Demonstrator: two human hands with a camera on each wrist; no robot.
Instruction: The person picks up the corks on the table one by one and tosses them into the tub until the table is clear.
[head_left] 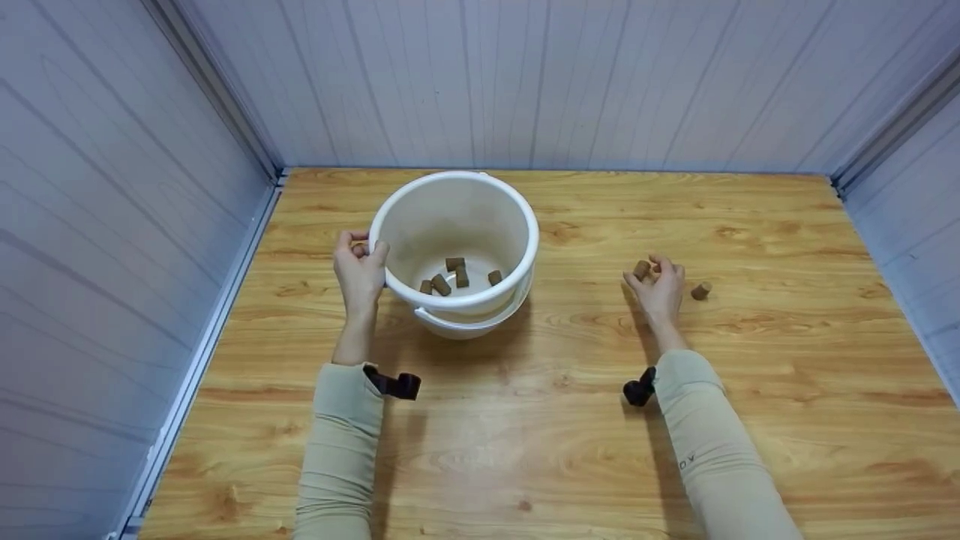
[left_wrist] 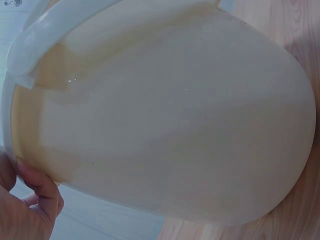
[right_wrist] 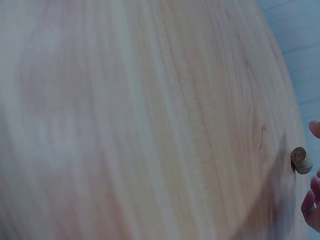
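Note:
A white bucket (head_left: 463,326) stands left of the middle of the table, with several brown corks (head_left: 462,278) on its inside bottom. My left hand (head_left: 360,274) grips the rim on its left side, thumb over the edge and fingers outside; the left wrist view shows the bucket's wall (left_wrist: 175,115) filling most of the picture. To the right, my right hand (head_left: 660,292) is around a cork (head_left: 641,270), thumb and fingers spread. In the right wrist view gaps show between this cork (right_wrist: 301,160) and the fingers (right_wrist: 311,202). Another cork (head_left: 701,291) is just right of that hand.
The wood-grain table (head_left: 480,450) runs up to a pale panelled wall (head_left: 525,82) at the back. More panels (head_left: 97,225) rise on the left, with a metal strip along the table's edge. The bucket's handle (head_left: 480,324) hangs down at its front.

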